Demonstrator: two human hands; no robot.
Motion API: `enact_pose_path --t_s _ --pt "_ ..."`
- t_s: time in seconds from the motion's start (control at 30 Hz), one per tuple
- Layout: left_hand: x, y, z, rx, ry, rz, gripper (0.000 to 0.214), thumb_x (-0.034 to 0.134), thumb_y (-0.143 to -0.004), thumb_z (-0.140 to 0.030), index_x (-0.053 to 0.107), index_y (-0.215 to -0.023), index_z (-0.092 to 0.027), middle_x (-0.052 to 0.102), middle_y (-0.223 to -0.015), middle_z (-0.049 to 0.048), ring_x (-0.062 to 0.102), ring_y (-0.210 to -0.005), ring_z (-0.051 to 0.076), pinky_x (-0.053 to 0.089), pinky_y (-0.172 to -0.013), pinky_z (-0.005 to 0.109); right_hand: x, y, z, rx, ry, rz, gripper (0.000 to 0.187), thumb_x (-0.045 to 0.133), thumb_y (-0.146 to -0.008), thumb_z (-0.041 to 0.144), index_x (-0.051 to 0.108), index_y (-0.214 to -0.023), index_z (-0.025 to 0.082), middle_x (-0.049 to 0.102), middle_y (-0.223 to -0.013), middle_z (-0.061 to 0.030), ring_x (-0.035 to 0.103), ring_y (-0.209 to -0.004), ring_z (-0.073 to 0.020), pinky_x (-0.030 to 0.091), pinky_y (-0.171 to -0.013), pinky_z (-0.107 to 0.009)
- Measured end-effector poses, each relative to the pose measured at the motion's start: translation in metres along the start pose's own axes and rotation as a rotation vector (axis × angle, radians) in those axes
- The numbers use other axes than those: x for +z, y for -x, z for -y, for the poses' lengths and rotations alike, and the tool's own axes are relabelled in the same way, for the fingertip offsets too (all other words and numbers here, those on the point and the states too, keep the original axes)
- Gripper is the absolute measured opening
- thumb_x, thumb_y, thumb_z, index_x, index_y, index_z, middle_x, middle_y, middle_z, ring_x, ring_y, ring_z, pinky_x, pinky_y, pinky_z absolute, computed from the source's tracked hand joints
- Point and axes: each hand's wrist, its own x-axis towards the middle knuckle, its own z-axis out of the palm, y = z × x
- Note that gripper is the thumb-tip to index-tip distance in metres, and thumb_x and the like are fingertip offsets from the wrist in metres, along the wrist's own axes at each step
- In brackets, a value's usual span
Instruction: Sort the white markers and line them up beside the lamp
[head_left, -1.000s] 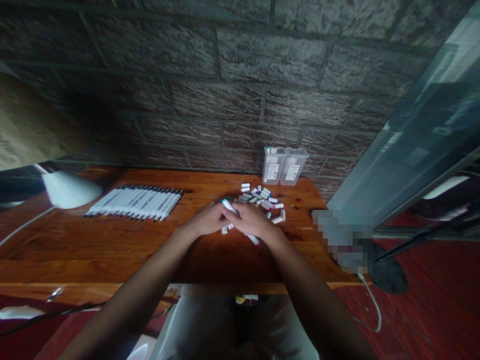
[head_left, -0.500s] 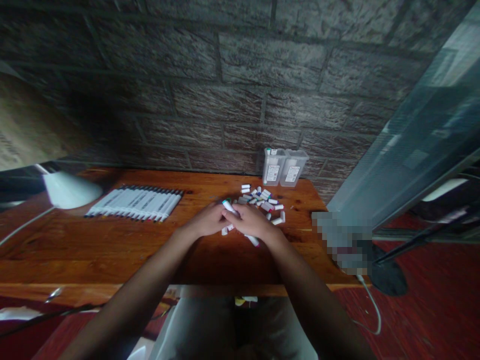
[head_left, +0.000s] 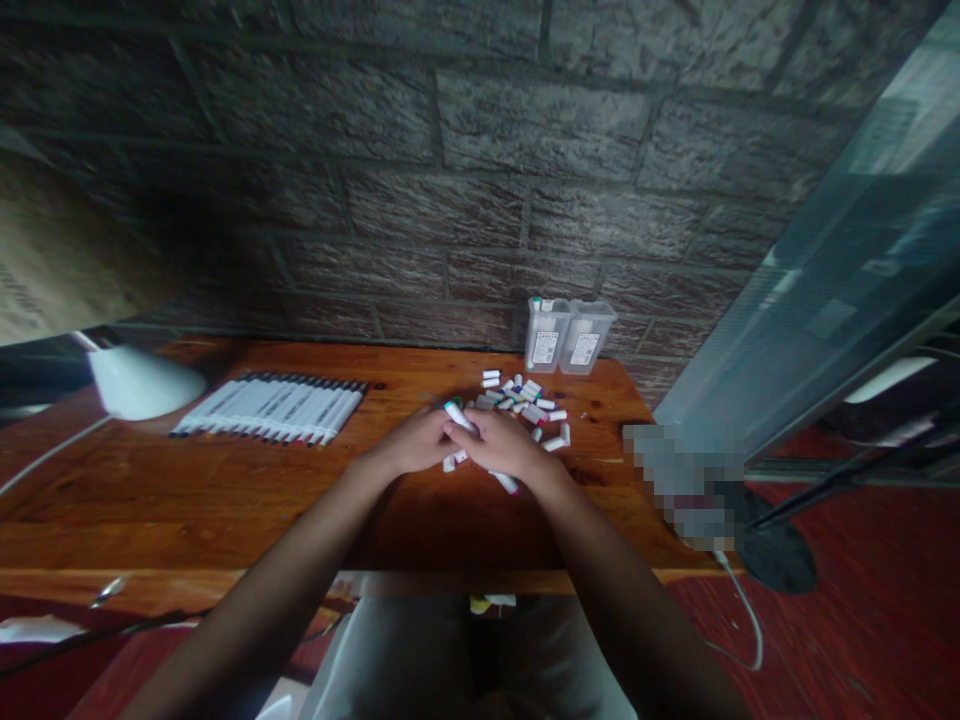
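My left hand (head_left: 424,440) and my right hand (head_left: 502,440) are pressed together above the front part of the table, fingers closed. Between the thumbs sticks out a white marker (head_left: 459,415) with a teal end; both hands are wrapped round it. From under the right hand pokes a white barrel with a pink end (head_left: 504,482); whether it is the same marker cannot be seen. Small white pieces (head_left: 450,462) show just below the fingers. Right behind the hands lies a loose heap of short white caps (head_left: 532,412) with coloured ends.
A neat row of white markers (head_left: 270,408) lies on the wooden table (head_left: 225,510) at left, beside a white lamp base (head_left: 146,382). Two clear plastic boxes (head_left: 586,340) stand by the brick wall, one with a marker inside. A blurred-out item sits at the right edge.
Almost nothing differs. The hands stay clasped in the same place, and the teal-ended marker between the thumbs has shifted only slightly.
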Motion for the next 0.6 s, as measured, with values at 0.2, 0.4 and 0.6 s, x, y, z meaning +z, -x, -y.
enact_pose_path --t_s 0.2,0.4,0.6 --pt "-0.0003 0.0001 -0.0015 -0.016 0.01 0.013 0.009 0.056 -0.08 -0.019 0.064 -0.078 -0.016 0.069 -0.078 0.0023 0.06 -0.07 0.015 0.043 -0.066 0.022 0.0007 0.0001 -0.0006 -0.007 -0.013 0.012 0.031 0.048 -0.095 0.043 0.067 -0.096 0.019 0.07 -0.09 -0.0064 0.063 -0.083 -0.0173 0.038 -0.07 -0.025" --pt "0.0005 -0.0004 -0.0004 -0.001 0.014 0.009 0.009 0.056 -0.08 -0.02 0.064 -0.08 -0.016 0.069 -0.079 0.0022 0.06 -0.071 0.015 0.043 -0.066 0.022 0.0023 -0.0011 -0.0024 -0.014 -0.018 0.018 0.03 0.047 -0.096 0.042 0.067 -0.096 0.019 0.071 -0.094 -0.0068 0.063 -0.088 -0.0178 0.039 -0.072 -0.025" --pt "-0.0005 0.0003 -0.0005 -0.015 0.01 0.035 0.011 0.056 -0.081 -0.02 0.065 -0.081 -0.016 0.069 -0.08 0.0023 0.062 -0.072 0.015 0.043 -0.067 0.022 0.0019 -0.0004 -0.0027 -0.021 -0.031 0.015 0.03 0.047 -0.096 0.041 0.067 -0.097 0.018 0.071 -0.095 -0.0071 0.063 -0.088 -0.0179 0.04 -0.073 -0.026"
